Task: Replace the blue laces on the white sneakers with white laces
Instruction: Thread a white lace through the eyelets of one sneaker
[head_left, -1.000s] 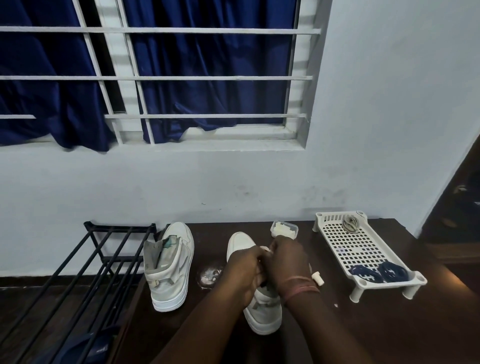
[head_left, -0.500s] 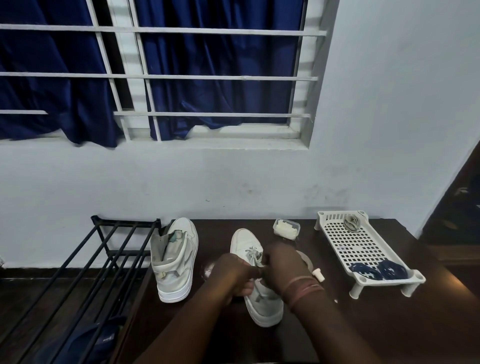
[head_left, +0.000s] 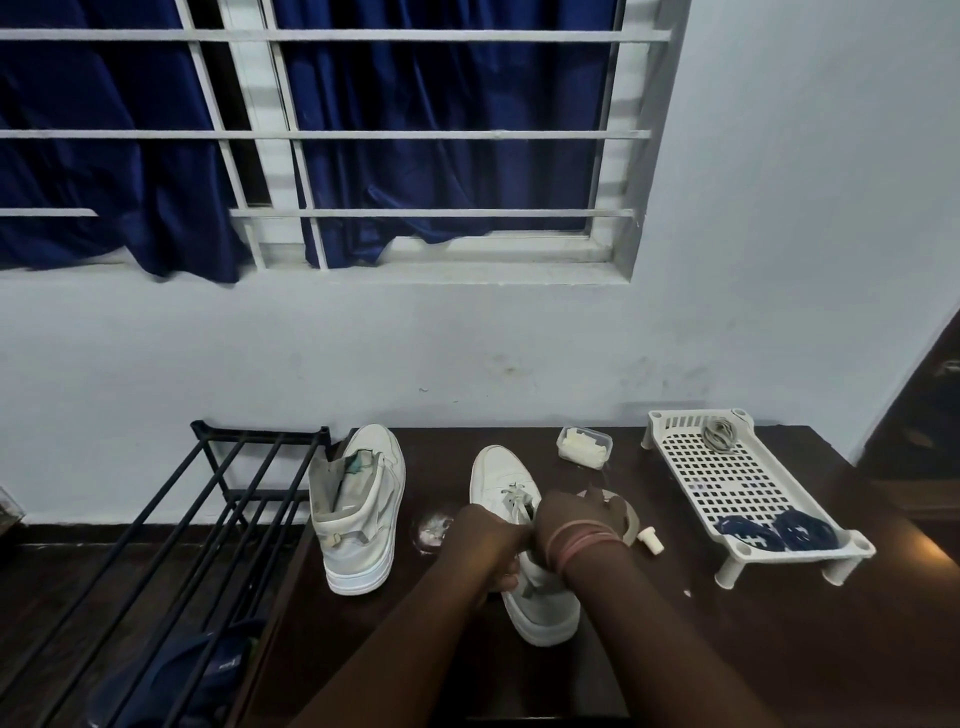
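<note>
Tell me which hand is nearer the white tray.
Right. The right hand is over the laced sneaker, on the side toward the tray; the left hand is on the sneaker's far side.

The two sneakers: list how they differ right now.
1. The left sneaker has no lace, its tongue standing open; the right sneaker has a white lace crossed near the toe.
2. The left sneaker stands untouched; both the left hand and the right hand work over the right sneaker.
3. The left sneaker stands near the black rack; the right one lies mid-table.

Both are white, toes toward the wall.
</note>
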